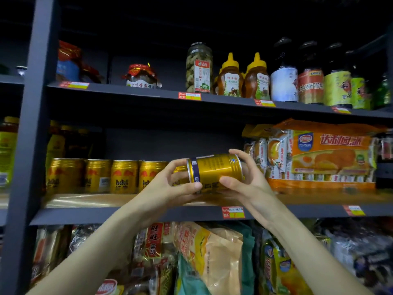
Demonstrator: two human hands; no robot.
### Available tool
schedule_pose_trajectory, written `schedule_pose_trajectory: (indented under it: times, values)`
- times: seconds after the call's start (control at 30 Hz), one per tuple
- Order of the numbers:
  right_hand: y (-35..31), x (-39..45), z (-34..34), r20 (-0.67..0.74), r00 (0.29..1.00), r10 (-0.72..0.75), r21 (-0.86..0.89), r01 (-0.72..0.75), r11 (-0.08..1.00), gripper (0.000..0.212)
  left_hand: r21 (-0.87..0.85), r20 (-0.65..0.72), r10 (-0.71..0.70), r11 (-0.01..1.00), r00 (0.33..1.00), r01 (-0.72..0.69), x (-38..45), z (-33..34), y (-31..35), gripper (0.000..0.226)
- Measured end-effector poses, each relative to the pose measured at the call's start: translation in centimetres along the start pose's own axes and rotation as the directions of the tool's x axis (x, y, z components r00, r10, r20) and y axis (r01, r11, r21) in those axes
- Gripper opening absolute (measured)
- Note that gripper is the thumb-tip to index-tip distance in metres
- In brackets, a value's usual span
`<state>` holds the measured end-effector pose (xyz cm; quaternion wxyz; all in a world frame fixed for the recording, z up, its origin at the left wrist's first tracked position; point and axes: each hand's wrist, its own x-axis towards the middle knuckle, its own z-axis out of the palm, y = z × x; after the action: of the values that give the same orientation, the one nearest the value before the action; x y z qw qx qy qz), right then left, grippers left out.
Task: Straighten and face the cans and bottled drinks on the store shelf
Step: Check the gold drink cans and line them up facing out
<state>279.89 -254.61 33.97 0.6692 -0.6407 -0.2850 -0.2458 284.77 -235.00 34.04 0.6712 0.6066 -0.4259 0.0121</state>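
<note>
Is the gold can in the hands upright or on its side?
On its side. The gold metal can lies horizontal between the left hand and right hand, one end facing left.

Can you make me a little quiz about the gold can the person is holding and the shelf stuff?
1. True or false: the gold can is standing upright on the shelf.
2. How many hands are holding the can? A) none B) one C) two
3. Fill in: the row of gold cans stands to the ______ of the held can in the picture.

Key:
1. False. It lies sideways, held in front of the middle shelf.
2. C. The left hand grips one end and the right hand the other.
3. Left. The orange snack pack is on the other side.
</note>
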Motion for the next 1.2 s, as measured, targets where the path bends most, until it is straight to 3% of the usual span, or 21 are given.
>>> schedule_pose_trajectory:
  times: [0.23, 0.43, 0.57, 0.7, 0.87, 0.93, 1.03, 1.1, 1.2]
  values:
    - [0.8, 0.7, 0.1, 0.055, 0.99, -0.127, -0.294, 0.138, 0.946, 0.077, -0.055, 0.043, -0.026, 0.998, 0.999, 0.028, -0.1, -1.9, 0.2, 0.065]
    - [0.4, 1.0, 0.2, 0.099, 0.991, -0.091, -0.43, 0.126, 0.894, 0.063, 0.055, 0.019, 0.078, 0.995, 0.997, -0.079, -0.3, -2.9, 0.1, 0.075]
    - [1.4, 1.1, 0.9, 0.139, 0.986, -0.097, -0.649, 0.165, 0.743, 0.076, 0.185, -0.034, 0.252, 0.953, 0.967, -0.242, 0.4, -1.6, 0.7, 0.078]
    - [2.8, 0.9, 0.9, 0.069, 0.972, -0.226, -0.625, 0.219, 0.749, 0.091, 0.342, 0.072, 0.35, 0.871, 0.934, -0.353, 0.6, -0.8, 0.9, 0.08]
    - [2.4, 1.4, 0.5, 0.075, 0.971, -0.228, -0.641, 0.223, 0.735, 0.092, 0.368, 0.078, 0.341, 0.864, 0.937, -0.345, 0.2, -1.6, 1.1, 0.08]
    - [2.1, 1.4, 0.5, 0.082, 0.975, -0.205, -0.56, 0.215, 0.8, 0.09, 0.353, 0.052, 0.339, 0.874, 0.939, -0.335, 0.2, -1.8, 1.2, 0.08]
    - [1.5, 1.0, 0.4, 0.043, 0.986, -0.159, -0.292, 0.164, 0.942, 0.085, 0.37, 0.006, 0.291, 0.888, 0.957, -0.272, -0.2, -2.5, 1.0, 0.074]
    - [1.0, 1.0, 0.6, 0.037, 0.991, -0.129, -0.159, 0.133, 0.978, 0.082, 0.401, 0.038, 0.248, 0.883, 0.968, -0.242, -0.6, -2.8, 0.6, 0.068]
    - [0.4, 1.0, 0.8, 0.025, 0.992, -0.125, -0.169, 0.127, 0.977, 0.081, 0.378, 0.061, 0.158, 0.91, 0.986, -0.169, -0.8, -2.7, 0.3, 0.063]
